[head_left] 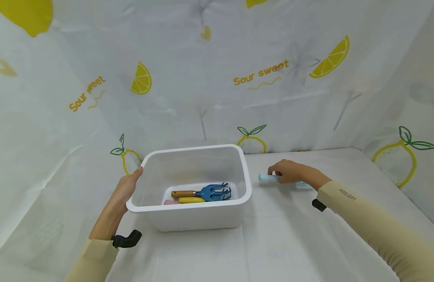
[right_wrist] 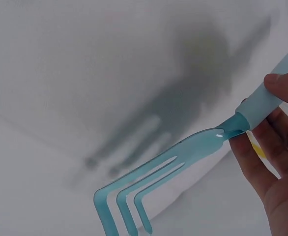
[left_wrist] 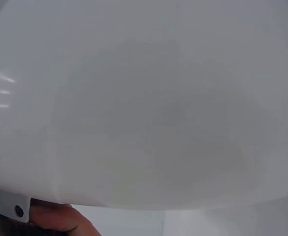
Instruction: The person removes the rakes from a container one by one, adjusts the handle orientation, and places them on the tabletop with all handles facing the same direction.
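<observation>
A white plastic bin stands on the cloth-covered surface, its rim held at the left end by my left hand. In the left wrist view the bin's smooth wall fills most of the picture, with a finger at its edge. To the right of the bin, my right hand grips a light blue hand rake by its handle. The right wrist view shows this rake's bent tines and the thumb and fingers of the right hand around the handle.
Inside the bin lie a blue hand rake with a wooden handle, a yellow handle and a pink piece. A lemon-printed cloth rises behind the bin as a backdrop and also along the right side.
</observation>
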